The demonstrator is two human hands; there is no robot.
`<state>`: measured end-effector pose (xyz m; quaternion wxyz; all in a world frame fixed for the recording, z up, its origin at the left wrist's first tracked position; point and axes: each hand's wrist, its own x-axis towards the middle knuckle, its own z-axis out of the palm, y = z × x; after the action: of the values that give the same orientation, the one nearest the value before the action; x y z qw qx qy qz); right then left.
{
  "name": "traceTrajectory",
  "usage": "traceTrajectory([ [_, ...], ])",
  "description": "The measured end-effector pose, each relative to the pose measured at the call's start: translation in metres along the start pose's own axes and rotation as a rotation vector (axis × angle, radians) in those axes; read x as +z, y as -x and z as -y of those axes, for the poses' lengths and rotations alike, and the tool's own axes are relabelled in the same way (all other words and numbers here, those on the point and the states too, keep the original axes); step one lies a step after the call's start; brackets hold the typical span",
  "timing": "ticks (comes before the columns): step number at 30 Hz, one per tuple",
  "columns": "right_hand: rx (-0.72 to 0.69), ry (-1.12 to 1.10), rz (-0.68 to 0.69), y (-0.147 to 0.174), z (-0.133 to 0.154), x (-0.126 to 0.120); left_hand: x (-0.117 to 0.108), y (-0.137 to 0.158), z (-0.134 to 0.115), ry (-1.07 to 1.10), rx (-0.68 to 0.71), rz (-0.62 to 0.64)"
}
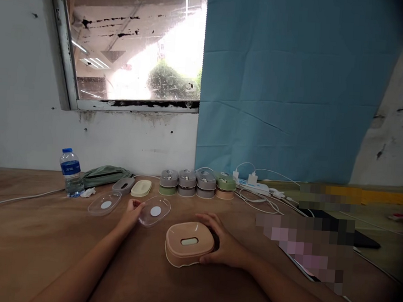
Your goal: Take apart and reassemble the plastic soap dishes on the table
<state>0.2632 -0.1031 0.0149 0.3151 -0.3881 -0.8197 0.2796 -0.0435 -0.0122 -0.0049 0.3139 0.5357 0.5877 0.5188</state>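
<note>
On the table my right hand (225,245) wraps round the right end of a peach oval box (177,250), thumb at the near side and fingers at the far side. The box has a slot in its top with something pale inside. My left hand (133,210) pinches the left edge of a clear plastic lid (163,207) that carries a white round patch. A second clear lid (96,206) lies farther left. Behind the lids are a grey slotted oval piece (122,185) and a cream oval tray (141,188).
Several stacked oval boxes (186,184) in grey, green and peach line the wall. A water bottle (71,174) and a green pouch (105,175) stand at the back left. A power strip (254,187) with white cables lies right, near a dark flat object (366,239).
</note>
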Motion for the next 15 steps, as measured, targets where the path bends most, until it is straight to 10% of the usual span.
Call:
traceTrajectory([
  [15,0.077,0.051,0.024,0.0,0.003,-0.001,-0.012,0.038,-0.033,-0.493,0.524,0.434],
])
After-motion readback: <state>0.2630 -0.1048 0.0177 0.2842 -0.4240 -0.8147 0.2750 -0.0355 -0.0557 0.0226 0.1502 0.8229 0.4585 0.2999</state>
